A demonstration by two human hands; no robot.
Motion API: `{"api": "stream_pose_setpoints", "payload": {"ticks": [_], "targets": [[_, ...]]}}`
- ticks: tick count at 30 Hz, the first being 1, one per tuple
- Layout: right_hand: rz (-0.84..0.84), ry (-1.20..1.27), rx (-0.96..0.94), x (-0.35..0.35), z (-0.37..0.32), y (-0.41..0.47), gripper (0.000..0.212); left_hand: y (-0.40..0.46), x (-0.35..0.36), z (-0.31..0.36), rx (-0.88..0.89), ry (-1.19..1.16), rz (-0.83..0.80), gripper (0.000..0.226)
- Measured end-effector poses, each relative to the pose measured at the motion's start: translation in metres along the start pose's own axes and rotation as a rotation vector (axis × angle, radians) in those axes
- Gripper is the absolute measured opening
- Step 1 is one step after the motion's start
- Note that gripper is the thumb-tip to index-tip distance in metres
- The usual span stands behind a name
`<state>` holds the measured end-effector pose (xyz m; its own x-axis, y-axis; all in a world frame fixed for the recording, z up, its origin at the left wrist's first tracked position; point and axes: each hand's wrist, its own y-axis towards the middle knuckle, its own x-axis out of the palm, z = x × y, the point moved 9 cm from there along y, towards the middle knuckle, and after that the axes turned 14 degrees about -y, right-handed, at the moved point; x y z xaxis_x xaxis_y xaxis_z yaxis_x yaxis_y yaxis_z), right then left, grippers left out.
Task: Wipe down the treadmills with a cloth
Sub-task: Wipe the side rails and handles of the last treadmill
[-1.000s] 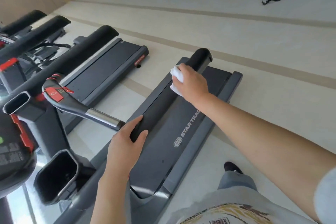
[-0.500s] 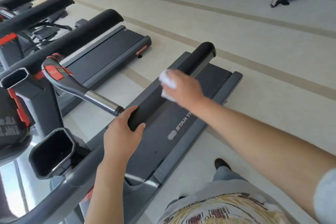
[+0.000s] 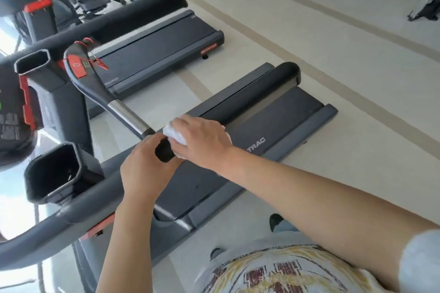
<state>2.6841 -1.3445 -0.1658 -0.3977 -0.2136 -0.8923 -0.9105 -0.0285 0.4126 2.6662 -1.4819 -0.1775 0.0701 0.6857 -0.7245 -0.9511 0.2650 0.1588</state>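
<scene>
The nearest treadmill runs from lower left to upper right, with a long black padded handrail above its dark belt. My right hand presses a crumpled white cloth against the near part of that handrail. My left hand grips the same handrail just below the cloth, fingers wrapped around it. A black and silver inner handle with red buttons juts out just left of both hands.
A second treadmill stands parallel on the left, others beyond it. A black cup holder and the console sit at the left edge. Pale floor with tan stripes spreads to the right. My shoe is beside the deck.
My right hand has slid the cloth down the handrail from near its far end towards me, stopping right beside my left hand. My view has tilted downward and closer.
</scene>
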Motion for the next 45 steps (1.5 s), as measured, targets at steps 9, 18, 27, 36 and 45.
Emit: {"api": "stream_pose_setpoints", "payload": {"ticks": [9,18,27,36,45], "targets": [[-0.078,-0.141,0.121,-0.036,0.185,0.033,0.021,-0.011,0.005,0.007,-0.060,0.015,0.146,0.047],[-0.186,-0.202,-0.050,-0.020,0.169,0.052,0.032,-0.021,0.017,0.014,-0.123,0.071,0.280,0.049],[-0.176,-0.020,-0.523,0.025,-0.066,0.037,0.032,-0.059,-0.021,-0.011,-0.146,0.020,0.416,0.034],[-0.200,0.062,-0.580,0.035,-0.075,0.046,0.036,-0.026,-0.065,-0.054,-0.168,0.029,0.285,0.015],[-0.213,-0.075,-0.292,0.022,-0.016,0.050,0.030,0.038,-0.094,-0.084,-0.030,-0.094,0.128,0.020]]}}
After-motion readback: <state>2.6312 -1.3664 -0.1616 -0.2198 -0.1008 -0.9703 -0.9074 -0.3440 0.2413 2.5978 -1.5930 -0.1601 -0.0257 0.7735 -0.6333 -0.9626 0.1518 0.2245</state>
